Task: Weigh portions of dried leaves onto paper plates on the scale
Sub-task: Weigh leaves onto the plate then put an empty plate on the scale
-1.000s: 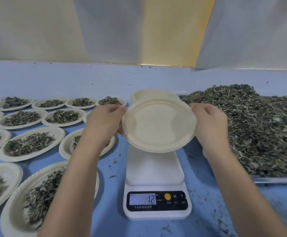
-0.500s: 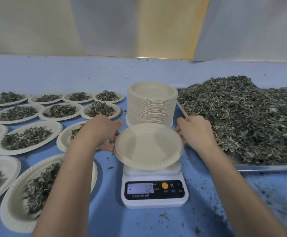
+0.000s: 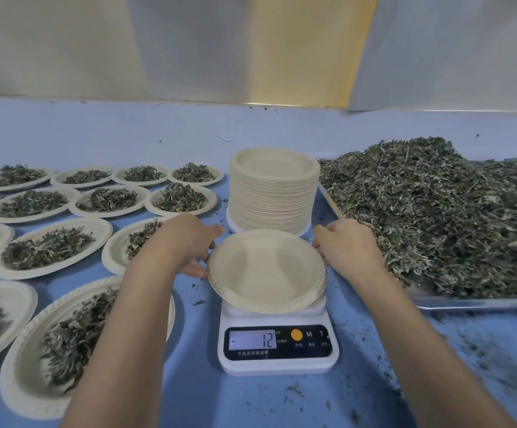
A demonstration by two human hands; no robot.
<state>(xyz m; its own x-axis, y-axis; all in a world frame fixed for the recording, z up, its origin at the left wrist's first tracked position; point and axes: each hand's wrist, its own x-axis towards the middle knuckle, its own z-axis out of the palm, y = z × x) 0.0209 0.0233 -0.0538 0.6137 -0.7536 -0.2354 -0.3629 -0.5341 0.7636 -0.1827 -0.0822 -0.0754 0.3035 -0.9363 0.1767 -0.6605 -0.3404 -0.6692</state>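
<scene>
Pale paper plate [image 3: 266, 270] is lying empty over the white scale [image 3: 278, 335]; I cannot tell if it is touching the platform. My left hand [image 3: 189, 242] is pinching its rim at 9 o'clock and my right hand [image 3: 346, 248] at 3 o'clock. The display is showing minus 12. The plate stack [image 3: 274, 193] is standing at 12 o'clock from it, and the dried leaves [image 3: 436, 217] are heaping at 2 o'clock.
</scene>
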